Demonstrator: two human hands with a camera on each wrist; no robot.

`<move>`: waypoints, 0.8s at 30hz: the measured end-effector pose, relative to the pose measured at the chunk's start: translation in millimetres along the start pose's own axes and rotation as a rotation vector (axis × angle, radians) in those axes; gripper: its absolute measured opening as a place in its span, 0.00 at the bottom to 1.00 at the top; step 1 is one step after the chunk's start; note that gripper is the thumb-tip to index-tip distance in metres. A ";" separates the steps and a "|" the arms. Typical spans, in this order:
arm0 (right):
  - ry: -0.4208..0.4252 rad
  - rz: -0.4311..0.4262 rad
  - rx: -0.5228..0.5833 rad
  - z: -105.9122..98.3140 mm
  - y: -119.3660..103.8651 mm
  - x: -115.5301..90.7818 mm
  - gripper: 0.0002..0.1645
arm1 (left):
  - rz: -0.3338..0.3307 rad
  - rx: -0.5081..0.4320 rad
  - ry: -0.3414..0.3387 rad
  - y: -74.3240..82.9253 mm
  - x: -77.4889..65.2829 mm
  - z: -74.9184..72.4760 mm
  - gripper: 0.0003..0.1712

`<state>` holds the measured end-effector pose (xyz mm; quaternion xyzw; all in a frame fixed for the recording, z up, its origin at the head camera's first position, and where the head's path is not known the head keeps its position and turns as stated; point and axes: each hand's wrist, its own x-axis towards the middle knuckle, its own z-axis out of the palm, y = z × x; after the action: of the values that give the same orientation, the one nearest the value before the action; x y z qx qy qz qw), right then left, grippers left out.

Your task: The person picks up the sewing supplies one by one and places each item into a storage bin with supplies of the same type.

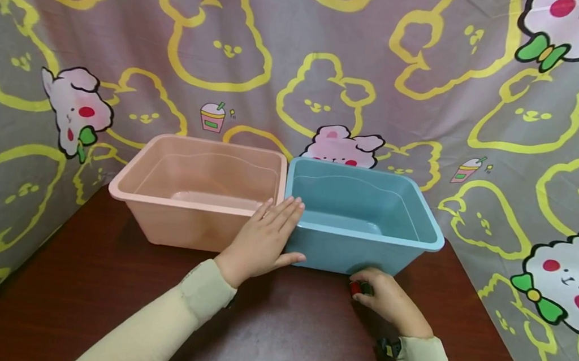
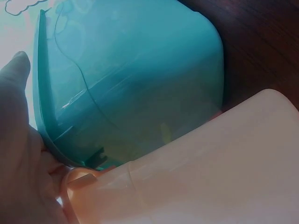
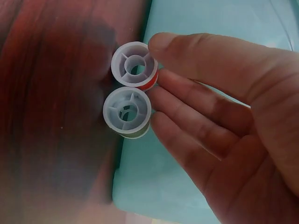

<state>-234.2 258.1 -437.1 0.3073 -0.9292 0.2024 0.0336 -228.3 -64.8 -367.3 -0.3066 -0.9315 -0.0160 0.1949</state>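
Note:
Two small thread spools, a red one [image 1: 355, 289] and a dark green one [image 1: 366, 288], are side by side in my right hand [image 1: 387, 299], low in front of the blue bin [image 1: 360, 254]. In the right wrist view, the thumb tip meets the red spool [image 3: 134, 65] and the fingertips lie along the sides of both; the green spool [image 3: 127, 112] shows its white hub end. My left hand [image 1: 261, 240] has straight fingers resting over the adjoining rims of the blue bin and the pink bin [image 1: 189, 226], thumb spread toward the blue bin's front wall.
Both bins stand side by side at the back of a dark reddish-brown wooden table [image 1: 298, 328]. A patterned curtain [image 1: 259, 42] with bunny drawings hangs close behind them and along both sides.

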 end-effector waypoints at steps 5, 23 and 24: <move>0.004 -0.041 -0.025 1.1 0.4 0.2 0.15 | 0.000 -0.004 0.002 0.2 0.2 0.7 0.55; 0.089 -0.068 0.015 3.6 0.4 -0.2 0.15 | -0.005 -0.022 0.002 -0.2 0.1 1.9 0.55; 0.099 -0.071 0.033 3.6 0.2 -0.1 0.15 | -0.006 -0.028 0.004 -0.2 0.2 2.0 0.55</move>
<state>-234.0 256.9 -440.6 0.3303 -0.9114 0.2315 0.0814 -229.3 -64.6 -369.1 -0.3065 -0.9317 -0.0300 0.1924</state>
